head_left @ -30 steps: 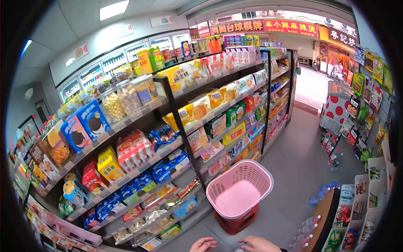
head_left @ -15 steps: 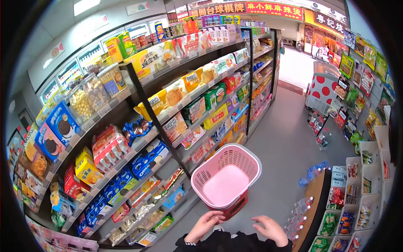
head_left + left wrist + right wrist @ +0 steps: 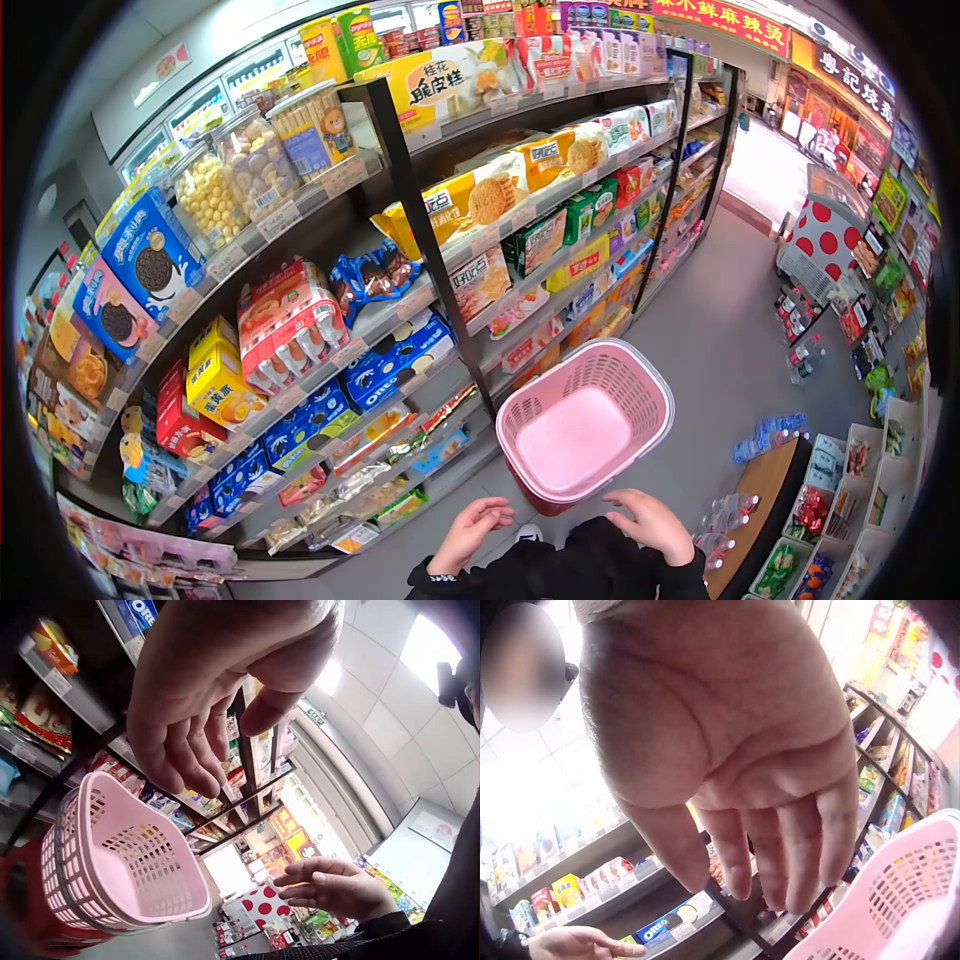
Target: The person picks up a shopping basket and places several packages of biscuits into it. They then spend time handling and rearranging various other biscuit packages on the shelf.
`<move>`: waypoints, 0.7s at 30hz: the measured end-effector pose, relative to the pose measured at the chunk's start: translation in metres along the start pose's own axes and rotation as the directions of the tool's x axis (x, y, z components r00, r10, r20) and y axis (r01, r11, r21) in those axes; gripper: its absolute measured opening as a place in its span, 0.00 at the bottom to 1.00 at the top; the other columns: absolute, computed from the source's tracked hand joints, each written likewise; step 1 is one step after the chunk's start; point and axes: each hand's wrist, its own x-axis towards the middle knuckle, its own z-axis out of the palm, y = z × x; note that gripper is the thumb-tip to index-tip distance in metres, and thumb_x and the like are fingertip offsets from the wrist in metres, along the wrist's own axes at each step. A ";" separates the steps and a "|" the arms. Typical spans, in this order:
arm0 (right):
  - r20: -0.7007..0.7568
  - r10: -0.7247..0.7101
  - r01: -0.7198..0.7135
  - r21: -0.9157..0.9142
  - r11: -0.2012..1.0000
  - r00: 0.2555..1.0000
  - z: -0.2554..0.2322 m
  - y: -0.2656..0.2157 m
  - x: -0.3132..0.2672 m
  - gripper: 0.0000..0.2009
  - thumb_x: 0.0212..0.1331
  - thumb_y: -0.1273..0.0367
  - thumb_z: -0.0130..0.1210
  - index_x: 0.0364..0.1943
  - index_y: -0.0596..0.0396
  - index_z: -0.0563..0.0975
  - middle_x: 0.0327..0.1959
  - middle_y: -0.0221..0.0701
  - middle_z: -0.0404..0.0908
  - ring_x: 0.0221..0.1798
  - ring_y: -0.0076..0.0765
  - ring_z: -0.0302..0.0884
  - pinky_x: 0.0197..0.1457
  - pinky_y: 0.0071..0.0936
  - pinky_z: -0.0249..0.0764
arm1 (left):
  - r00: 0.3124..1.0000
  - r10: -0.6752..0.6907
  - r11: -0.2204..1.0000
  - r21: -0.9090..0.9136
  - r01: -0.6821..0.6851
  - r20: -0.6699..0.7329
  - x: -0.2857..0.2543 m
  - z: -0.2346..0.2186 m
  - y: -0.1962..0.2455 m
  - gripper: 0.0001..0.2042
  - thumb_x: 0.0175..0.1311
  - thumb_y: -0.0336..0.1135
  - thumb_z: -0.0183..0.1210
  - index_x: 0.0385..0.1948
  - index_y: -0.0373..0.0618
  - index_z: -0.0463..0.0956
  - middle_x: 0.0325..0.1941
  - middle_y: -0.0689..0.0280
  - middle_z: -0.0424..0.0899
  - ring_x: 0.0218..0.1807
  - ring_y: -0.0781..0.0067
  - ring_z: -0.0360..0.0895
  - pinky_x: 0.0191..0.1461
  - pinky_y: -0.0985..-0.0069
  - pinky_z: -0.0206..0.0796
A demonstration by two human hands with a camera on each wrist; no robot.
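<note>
Both hands hover in front of the body with nothing in them. The left hand (image 3: 474, 532) has its fingers loosely bent, near the close side of a pink plastic basket (image 3: 572, 440). On the other side, the right hand (image 3: 648, 524) is held palm inward, fingers relaxed; its bare palm (image 3: 735, 727) fills much of the right wrist view. The basket has slotted walls and a bare inside, and it sits on a red base (image 3: 22, 900) on the floor. Neither hand grips the basket.
Snack shelves (image 3: 400, 300) with cookie boxes, jars and bags line the left. Plastic bottles (image 3: 725, 515) stand low by a wooden-edged rack of bins (image 3: 800, 530) on the right. Farther off are a polka-dot freezer (image 3: 822, 245) and the bright doorway (image 3: 765, 165).
The hands have risen further into the head view, showing the dark sleeves. The head view has shifted about, so shelves and basket sit differently; the basket stays on its base.
</note>
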 end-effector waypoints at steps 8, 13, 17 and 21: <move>0.132 -0.109 0.111 -0.006 0.994 0.985 -0.036 0.035 0.058 0.15 0.52 0.68 0.51 0.43 0.58 0.73 0.40 0.42 0.76 0.44 0.47 0.73 0.47 0.34 0.69 | 0.993 0.056 0.998 -0.030 -0.060 -0.102 0.042 0.027 0.015 0.14 0.65 0.32 0.44 0.50 0.37 0.64 0.47 0.59 0.74 0.45 0.73 0.73 0.53 0.76 0.63; 0.193 -0.156 0.158 0.004 0.987 0.969 -0.089 0.069 0.088 0.15 0.51 0.68 0.51 0.43 0.59 0.73 0.40 0.42 0.76 0.42 0.46 0.74 0.46 0.32 0.70 | 0.979 0.089 0.994 -0.044 -0.098 -0.182 0.086 0.067 0.018 0.14 0.65 0.31 0.43 0.50 0.36 0.65 0.45 0.59 0.75 0.45 0.73 0.73 0.53 0.76 0.63; 0.205 -0.153 0.154 0.010 0.988 0.967 -0.135 0.101 0.103 0.14 0.50 0.68 0.51 0.42 0.58 0.73 0.39 0.41 0.76 0.41 0.46 0.74 0.46 0.33 0.70 | 0.969 0.080 0.995 -0.043 -0.093 -0.235 0.123 0.112 0.023 0.14 0.64 0.31 0.43 0.50 0.35 0.64 0.44 0.59 0.75 0.46 0.73 0.73 0.53 0.77 0.63; 0.306 -0.007 -0.006 0.041 0.999 0.952 -0.168 0.119 0.116 0.13 0.50 0.69 0.51 0.41 0.58 0.74 0.39 0.42 0.76 0.42 0.47 0.74 0.46 0.33 0.69 | 0.971 0.096 0.995 -0.009 -0.100 -0.221 0.149 0.155 0.022 0.14 0.64 0.30 0.43 0.50 0.35 0.64 0.44 0.60 0.75 0.46 0.73 0.73 0.52 0.77 0.64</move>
